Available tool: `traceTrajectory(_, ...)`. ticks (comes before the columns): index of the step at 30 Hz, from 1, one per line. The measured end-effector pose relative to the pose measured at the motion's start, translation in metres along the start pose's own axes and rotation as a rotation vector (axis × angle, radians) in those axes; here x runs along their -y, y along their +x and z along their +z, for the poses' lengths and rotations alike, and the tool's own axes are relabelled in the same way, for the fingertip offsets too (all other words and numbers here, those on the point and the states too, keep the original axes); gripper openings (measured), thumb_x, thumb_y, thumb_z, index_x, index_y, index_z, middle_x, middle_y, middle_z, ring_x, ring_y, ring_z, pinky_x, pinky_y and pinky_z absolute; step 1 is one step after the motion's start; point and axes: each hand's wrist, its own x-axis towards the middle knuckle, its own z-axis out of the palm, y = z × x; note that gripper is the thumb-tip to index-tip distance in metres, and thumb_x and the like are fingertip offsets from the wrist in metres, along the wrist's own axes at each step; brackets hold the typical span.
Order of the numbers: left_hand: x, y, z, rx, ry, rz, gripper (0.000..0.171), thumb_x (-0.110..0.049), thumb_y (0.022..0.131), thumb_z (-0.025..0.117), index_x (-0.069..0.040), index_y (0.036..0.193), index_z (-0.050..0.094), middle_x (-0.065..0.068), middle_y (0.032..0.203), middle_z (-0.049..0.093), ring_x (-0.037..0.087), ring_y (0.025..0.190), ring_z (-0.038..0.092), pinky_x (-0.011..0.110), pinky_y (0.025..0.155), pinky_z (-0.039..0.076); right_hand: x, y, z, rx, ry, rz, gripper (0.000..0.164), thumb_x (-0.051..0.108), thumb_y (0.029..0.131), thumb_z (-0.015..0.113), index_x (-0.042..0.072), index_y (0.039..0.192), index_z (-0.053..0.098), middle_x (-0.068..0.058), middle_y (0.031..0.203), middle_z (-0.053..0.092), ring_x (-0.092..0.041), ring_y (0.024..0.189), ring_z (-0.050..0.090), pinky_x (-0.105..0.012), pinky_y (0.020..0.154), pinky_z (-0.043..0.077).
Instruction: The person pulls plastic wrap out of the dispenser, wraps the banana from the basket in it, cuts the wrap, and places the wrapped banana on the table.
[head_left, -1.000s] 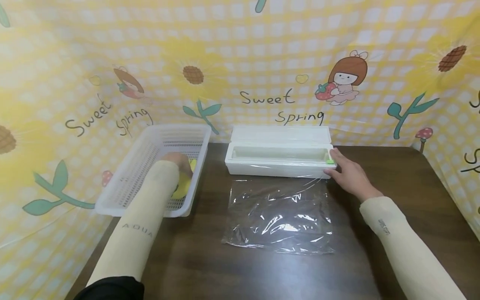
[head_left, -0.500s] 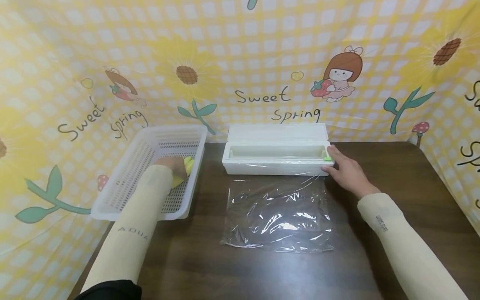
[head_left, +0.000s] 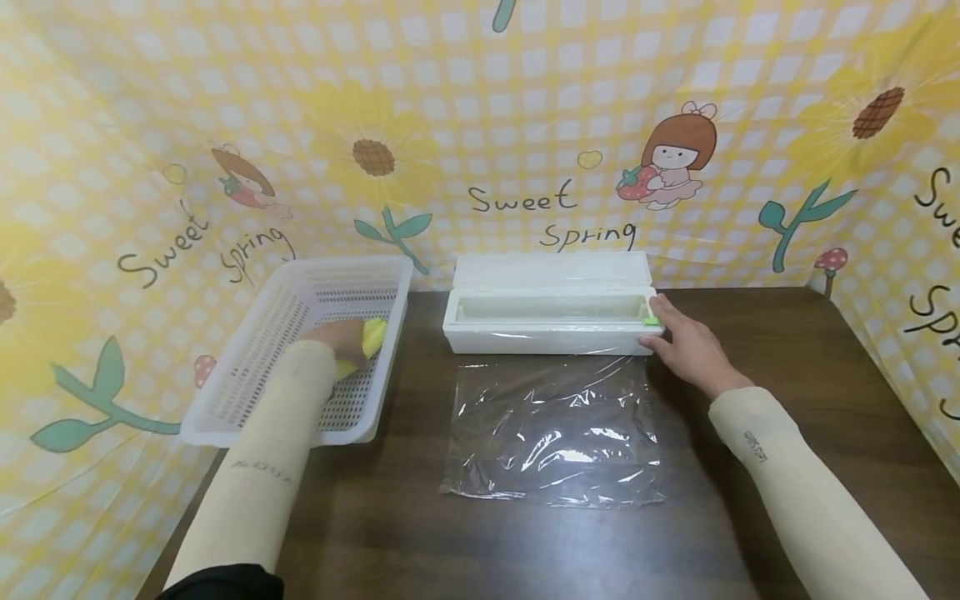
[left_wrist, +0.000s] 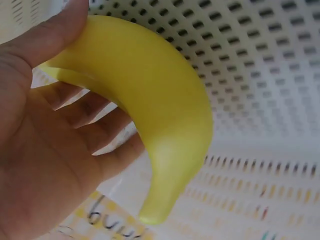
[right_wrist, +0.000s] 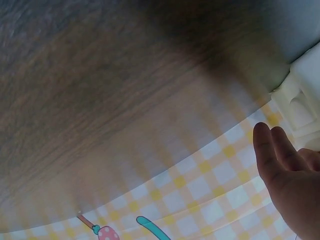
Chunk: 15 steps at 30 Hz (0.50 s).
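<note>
Inside the white plastic basket (head_left: pixel 296 312), my left hand (head_left: pixel 341 343) grips a yellow banana (left_wrist: pixel 150 85). In the left wrist view the thumb lies over the banana's upper part and the fingers reach behind it; its narrow end points down. My right hand (head_left: pixel 693 346) holds the right end of a white cling film dispenser (head_left: pixel 555 340), thumb at the front corner, index finger along the end. Its lid (head_left: pixel 551 271) stands raised, with a green slider (head_left: pixel 649 321) at the right. A sheet of clear cling film (head_left: pixel 555 433) lies flat before it.
The brown wooden table (head_left: pixel 570 550) runs back to a yellow checked cloth (head_left: pixel 480 125) hung behind and at both sides. The basket stands at the left, close to the dispenser's left end.
My left hand shifts slightly left in the basket, and more of the banana shows beyond its fingers. My right hand keeps its hold on the dispenser. The head view moves slightly.
</note>
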Motion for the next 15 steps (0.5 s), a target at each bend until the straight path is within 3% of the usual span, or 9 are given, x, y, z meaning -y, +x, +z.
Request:
traceTrajectory(8,0.020,0.019,-0.006,0.069,-0.048,0.092,0.072,-0.034,0.080,0.082,-0.009,0.137,0.048,0.015,0.111,0.059,0.035,0.103,0.057,0.052,0.084,0.047,0.002,-0.001,-0.001,0.011,0.012,0.017,0.076,0.031,0.102,0.061,0.007,0.161,0.018,-0.010,0.166,0.010,-0.046,0.146,0.020,-0.061,0.115,0.019)
traceTrajectory(15,0.025,0.023,-0.010,0.037,-0.084,0.180,0.079,-0.034,0.080,0.080,-0.013,0.145,0.041,0.016,0.117,0.057,0.036,0.106,0.055,0.053,0.086,0.046,0.003,-0.001,0.000,0.019,0.014,0.035,0.077,0.031,0.102,0.060,0.010,0.161,0.015,-0.009,0.166,0.008,-0.047,0.146,0.019,-0.062,0.114,0.018)
